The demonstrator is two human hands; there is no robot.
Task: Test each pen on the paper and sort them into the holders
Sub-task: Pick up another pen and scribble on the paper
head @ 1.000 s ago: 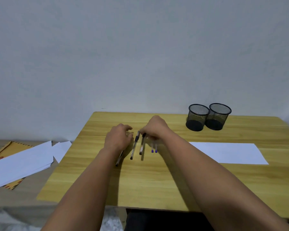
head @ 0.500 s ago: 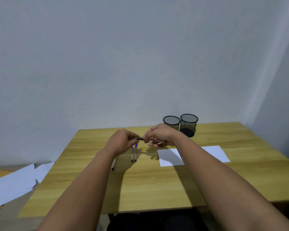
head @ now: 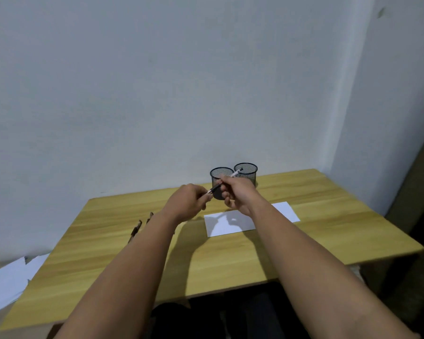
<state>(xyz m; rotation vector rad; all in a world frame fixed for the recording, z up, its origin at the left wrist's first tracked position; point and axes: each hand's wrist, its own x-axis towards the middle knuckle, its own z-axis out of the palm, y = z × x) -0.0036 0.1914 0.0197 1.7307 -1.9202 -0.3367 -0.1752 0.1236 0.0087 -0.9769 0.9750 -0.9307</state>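
Head camera view: a pen (head: 224, 180) is held in the air above a wooden table (head: 230, 253), gripped by the right hand (head: 238, 192) at its middle and pinched at its lower end by the left hand (head: 189, 203). Two black mesh holders (head: 249, 171) are seen side by side at the far edge of the table, just behind the hands. A white sheet of paper (head: 284, 210) is laid flat below the hands. More pens (head: 135, 231) are left lying on the table to the left.
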